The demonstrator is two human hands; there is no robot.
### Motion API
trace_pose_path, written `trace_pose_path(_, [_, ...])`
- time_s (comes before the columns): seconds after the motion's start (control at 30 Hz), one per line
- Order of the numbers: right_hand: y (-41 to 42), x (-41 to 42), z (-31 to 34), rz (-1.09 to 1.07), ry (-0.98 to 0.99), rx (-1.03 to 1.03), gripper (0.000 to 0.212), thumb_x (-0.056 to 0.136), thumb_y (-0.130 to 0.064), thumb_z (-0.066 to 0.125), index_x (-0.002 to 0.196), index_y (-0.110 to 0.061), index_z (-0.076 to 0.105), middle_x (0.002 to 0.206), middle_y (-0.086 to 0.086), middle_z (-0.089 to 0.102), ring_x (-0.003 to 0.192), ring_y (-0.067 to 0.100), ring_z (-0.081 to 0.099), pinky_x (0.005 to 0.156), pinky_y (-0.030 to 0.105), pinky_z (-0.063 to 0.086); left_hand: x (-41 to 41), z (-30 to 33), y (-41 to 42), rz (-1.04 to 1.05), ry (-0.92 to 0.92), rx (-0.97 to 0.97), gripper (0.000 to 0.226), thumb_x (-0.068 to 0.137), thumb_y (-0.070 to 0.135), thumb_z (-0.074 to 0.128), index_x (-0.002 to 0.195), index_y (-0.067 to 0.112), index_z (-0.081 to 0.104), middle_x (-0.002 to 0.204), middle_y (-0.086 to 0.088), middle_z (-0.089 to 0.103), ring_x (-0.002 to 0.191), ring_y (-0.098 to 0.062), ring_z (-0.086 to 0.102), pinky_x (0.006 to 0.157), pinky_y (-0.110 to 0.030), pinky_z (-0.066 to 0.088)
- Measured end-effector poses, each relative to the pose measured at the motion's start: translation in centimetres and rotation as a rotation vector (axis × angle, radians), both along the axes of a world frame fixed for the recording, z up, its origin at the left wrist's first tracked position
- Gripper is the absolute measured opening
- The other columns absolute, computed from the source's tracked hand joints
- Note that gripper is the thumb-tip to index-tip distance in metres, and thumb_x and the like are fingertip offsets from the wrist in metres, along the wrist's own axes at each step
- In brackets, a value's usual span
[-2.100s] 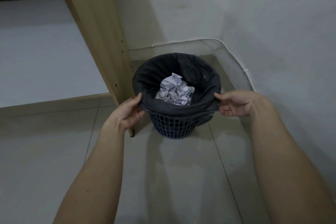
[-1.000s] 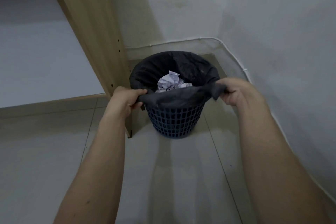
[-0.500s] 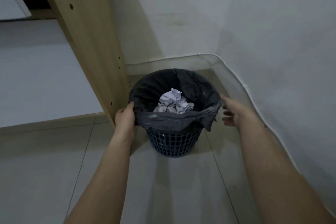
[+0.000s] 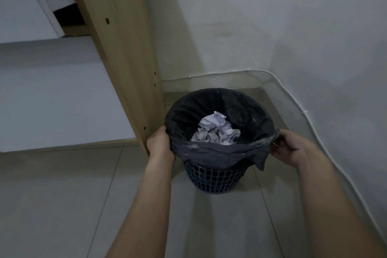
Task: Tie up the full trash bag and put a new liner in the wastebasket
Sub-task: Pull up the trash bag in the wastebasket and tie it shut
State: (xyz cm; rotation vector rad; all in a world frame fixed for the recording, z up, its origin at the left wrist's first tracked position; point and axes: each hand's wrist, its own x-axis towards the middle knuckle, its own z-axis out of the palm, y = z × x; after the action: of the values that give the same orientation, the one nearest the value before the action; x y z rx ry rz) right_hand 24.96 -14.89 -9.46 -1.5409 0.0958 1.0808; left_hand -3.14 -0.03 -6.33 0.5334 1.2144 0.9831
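- Black trash bag (image 4: 217,153) sits inside the blue wastebasket (image 4: 213,180) on the floor, its edge folded over the rim, crumpled paper (image 4: 215,131) inside.
- Left hand (image 4: 160,145) closes on the edge at 9 o'clock; right hand (image 4: 290,146) pinches it at 3 o'clock.
- Left to do, I judge: lifting out, tying, new liner, which I cannot see.

At frame centre, a blue lattice wastebasket (image 4: 213,180) stands on the tiled floor (image 4: 62,205), lined with a black trash bag (image 4: 219,153) holding crumpled paper (image 4: 215,130). Left hand (image 4: 160,145) grips the bag's left edge; right hand (image 4: 288,147) pinches its right edge. A wooden panel (image 4: 125,58) stands just left of the basket. A white cable (image 4: 293,98) runs along the wall base.
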Motion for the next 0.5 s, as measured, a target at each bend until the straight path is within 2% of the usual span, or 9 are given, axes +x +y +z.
trace_pose_path(0.07, [0.4,0.2,0.2,-0.04,-0.015,0.036,0.022,0.095,-0.012,0.057,0.074,-0.014,0.058,0.053,0.0,0.064,0.062,0.015,0.058,0.06,0.03,0.052,0.3,-0.2,0.2,0.028,0.005,0.035,0.018,0.096,0.009,0.061,0.078,0.013,0.06,0.084,-0.003,0.064,0.08,-0.02,0.062,0.068,-0.025,0.053])
trace_pose_path(0.17, [1.2,-0.3,0.6,-0.144,-0.193,0.1,0.018,0.095,-0.011,0.057,0.079,-0.015,0.06,0.073,0.004,0.064,0.065,0.018,0.059,0.051,0.026,0.052,0.5,-1.1,0.0,0.024,0.128,0.166,0.022,0.095,0.012,0.056,0.073,0.013,0.056,0.074,0.0,0.059,0.075,-0.02,0.055,0.063,-0.024,0.046])
trace_pose_path(0.27, [1.4,-0.5,0.1,-0.258,-0.386,0.129,0.01,0.087,-0.016,0.056,0.078,-0.018,0.057,0.081,0.007,0.059,0.074,0.021,0.056,0.06,0.026,0.041,0.1,-1.4,-0.4,-0.022,0.187,0.191,0.018,0.094,0.017,0.054,0.078,0.009,0.061,0.077,-0.003,0.062,0.079,-0.021,0.056,0.067,-0.028,0.046])
trace_pose_path(0.3, [1.4,-0.5,0.3,-0.248,-0.364,0.125,0.007,0.084,-0.019,0.056,0.078,-0.018,0.058,0.082,0.009,0.059,0.074,0.022,0.055,0.061,0.028,0.04,0.0,-1.3,-0.4,-0.042,0.159,0.144,0.015,0.093,0.019,0.056,0.084,0.008,0.064,0.084,-0.005,0.066,0.082,-0.022,0.061,0.071,-0.029,0.05])
trace_pose_path(0.37, [1.6,0.0,0.6,-0.17,-0.222,0.115,0.011,0.081,-0.026,0.059,0.081,-0.016,0.064,0.085,0.012,0.065,0.07,0.024,0.062,0.058,0.029,0.048,-0.3,-1.1,0.3,-0.089,0.089,0.002,0.019,0.09,0.027,0.067,0.094,0.008,0.067,0.092,-0.008,0.071,0.086,-0.026,0.068,0.079,-0.035,0.056])
trace_pose_path(0.43, [1.8,0.3,1.4,-0.077,-0.082,0.116,0.025,0.092,-0.034,0.059,0.09,-0.012,0.071,0.088,0.01,0.075,0.075,0.026,0.07,0.063,0.034,0.057,-0.6,-0.6,1.3,-0.222,0.032,-0.127,0.041,0.088,0.045,0.07,0.106,0.008,0.069,0.104,-0.014,0.073,0.094,-0.031,0.069,0.083,-0.04,0.057])
trace_pose_path(0.5, [1.6,0.5,1.8,-0.019,0.022,0.137,0.04,0.1,-0.042,0.054,0.097,-0.007,0.073,0.09,0.013,0.078,0.084,0.027,0.072,0.072,0.041,0.055,-0.8,0.6,1.9,-0.378,-0.067,-0.232,0.062,0.091,0.062,0.056,0.116,0.005,0.066,0.119,-0.019,0.068,0.112,-0.035,0.063,0.091,-0.043,0.049])
